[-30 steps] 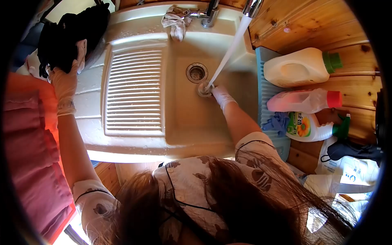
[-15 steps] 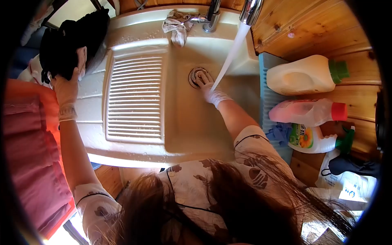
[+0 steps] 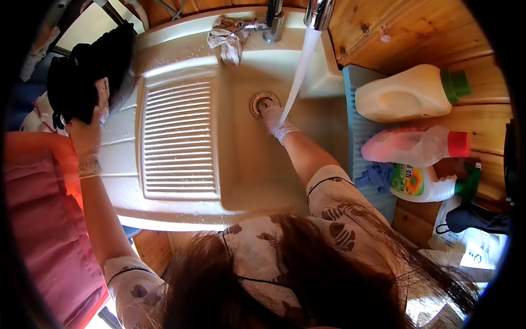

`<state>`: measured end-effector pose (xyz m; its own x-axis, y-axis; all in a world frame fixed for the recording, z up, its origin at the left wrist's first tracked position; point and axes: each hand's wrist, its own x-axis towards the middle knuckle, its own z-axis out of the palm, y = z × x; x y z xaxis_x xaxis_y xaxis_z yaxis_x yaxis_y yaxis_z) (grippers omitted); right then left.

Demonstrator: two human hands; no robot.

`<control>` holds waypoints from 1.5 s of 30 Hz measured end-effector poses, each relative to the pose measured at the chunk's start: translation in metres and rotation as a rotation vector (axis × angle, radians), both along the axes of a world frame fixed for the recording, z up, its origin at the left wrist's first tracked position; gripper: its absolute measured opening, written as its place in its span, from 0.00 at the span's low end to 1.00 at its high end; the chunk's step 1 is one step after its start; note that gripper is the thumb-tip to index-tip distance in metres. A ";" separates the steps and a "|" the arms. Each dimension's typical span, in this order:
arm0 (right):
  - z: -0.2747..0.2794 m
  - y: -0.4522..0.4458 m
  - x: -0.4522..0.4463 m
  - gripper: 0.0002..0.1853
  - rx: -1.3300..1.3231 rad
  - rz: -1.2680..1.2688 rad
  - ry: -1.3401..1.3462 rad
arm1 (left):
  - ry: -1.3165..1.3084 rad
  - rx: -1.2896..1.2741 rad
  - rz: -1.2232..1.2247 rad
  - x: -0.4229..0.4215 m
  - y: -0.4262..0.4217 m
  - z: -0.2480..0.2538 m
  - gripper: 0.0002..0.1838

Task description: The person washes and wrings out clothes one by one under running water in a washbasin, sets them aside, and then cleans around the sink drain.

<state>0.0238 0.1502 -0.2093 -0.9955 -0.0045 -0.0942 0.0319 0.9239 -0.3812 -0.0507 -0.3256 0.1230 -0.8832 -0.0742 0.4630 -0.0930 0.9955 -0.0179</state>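
My left hand (image 3: 86,140), in a thin clear glove, grips the lower edge of a bundle of black clothes (image 3: 87,77) at the sink's left end. A pale pink piece of cloth (image 3: 102,96) shows beside its fingers. Down in the basin, my gloved right hand (image 3: 272,119) has its fingers drawn together at the round drain (image 3: 255,104). What those fingertips hold, if anything, is hidden. A stream of water (image 3: 300,74) from the faucet (image 3: 319,13) falls onto the right hand near the wrist.
The cream sink (image 3: 274,186) has a ribbed washboard (image 3: 178,140) on its left. A wet rag (image 3: 227,41) hangs over a tap. Along the right stand a cream jug (image 3: 402,93), a pink bottle (image 3: 408,145) and a spray bottle (image 3: 427,183). Pink folded fabric (image 3: 52,219) lies at left.
My right hand's fingers have drawn in at the drain, and more of the drain ring shows. The whole view has shifted slightly. My left hand stays at the black clothes; water keeps running.
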 end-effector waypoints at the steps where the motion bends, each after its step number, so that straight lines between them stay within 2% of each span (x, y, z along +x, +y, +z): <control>1: 0.017 -0.002 -0.002 0.12 0.135 0.057 -0.034 | 0.019 0.031 -0.003 0.001 0.003 0.001 0.49; 2: 0.032 -0.004 -0.006 0.12 0.270 0.116 -0.067 | 0.037 0.061 -0.004 0.004 0.007 0.000 0.49; 5: 0.054 -0.004 -0.014 0.18 0.361 0.288 -0.185 | 0.072 0.085 -0.058 0.004 0.006 -0.001 0.50; 8: 0.072 -0.003 -0.008 0.11 0.197 0.109 -0.182 | 0.040 0.034 -0.035 -0.002 -0.009 -0.008 0.51; 11: 0.039 0.002 -0.008 0.10 0.237 0.108 -0.022 | 0.046 0.008 -0.031 -0.003 -0.011 -0.011 0.52; 14: 0.024 0.009 -0.011 0.10 0.332 0.138 0.028 | 0.049 0.004 -0.005 -0.002 -0.006 -0.009 0.52; 17: 0.060 0.003 -0.006 0.09 0.387 0.043 -0.038 | 0.045 0.064 -0.026 0.000 -0.002 -0.009 0.52; 19: 0.070 0.010 0.007 0.09 -0.018 -0.212 -0.086 | 0.038 0.061 -0.055 0.000 -0.004 -0.007 0.52; 21: 0.086 0.032 0.023 0.10 -0.105 -0.390 -0.122 | 0.037 0.016 -0.070 -0.001 -0.004 -0.007 0.53; 23: 0.100 0.053 0.045 0.12 0.110 -0.480 -0.162 | 0.099 0.029 -0.074 -0.002 -0.004 -0.010 0.52; 25: 0.037 0.097 0.060 0.14 -0.586 -1.094 -0.065 | 0.094 0.012 -0.048 0.001 -0.006 -0.012 0.51; 27: -0.014 0.127 0.109 0.16 0.088 -0.605 -0.221 | 0.041 -0.026 0.006 -0.002 -0.005 -0.010 0.49; 29: -0.050 0.130 0.136 0.17 0.444 -0.310 -0.242 | 0.066 -0.082 -0.034 -0.003 -0.006 -0.007 0.48; 30: -0.061 0.119 0.141 0.17 0.476 -0.282 -0.196 | 0.077 -0.111 -0.053 -0.002 -0.006 -0.006 0.48; 32: 0.015 0.060 0.119 0.17 0.197 -0.230 -0.595 | 0.070 -0.103 -0.045 -0.002 -0.002 -0.005 0.48; 33: -0.027 0.043 0.104 0.15 0.133 -0.086 -0.662 | 0.073 -0.101 -0.033 0.001 0.000 -0.003 0.48; 35: 0.013 -0.006 0.079 0.17 0.140 -0.088 -0.662 | 0.089 -0.029 -0.075 0.011 0.015 0.008 0.47; 37: 0.054 -0.045 0.071 0.17 0.029 0.015 -0.666 | 0.107 0.061 -0.135 0.013 0.013 0.015 0.46; 38: 0.076 -0.050 0.069 0.19 -0.006 0.138 -0.829 | 0.113 0.118 -0.174 0.013 0.008 0.015 0.46; 41: 0.091 -0.039 0.075 0.19 -0.270 0.222 -0.952 | 0.176 0.216 -0.221 0.021 0.009 0.026 0.47; 42: 0.068 -0.030 0.081 0.19 -0.238 0.215 -0.755 | 0.197 0.202 -0.218 0.027 0.015 0.030 0.48; 44: 0.070 -0.007 0.065 0.15 -0.362 -0.126 -0.806 | 0.224 0.176 -0.206 0.036 0.026 0.039 0.49; 45: 0.067 0.006 0.067 0.12 -0.664 -0.414 -0.722 | 0.232 0.164 -0.199 0.039 0.033 0.044 0.50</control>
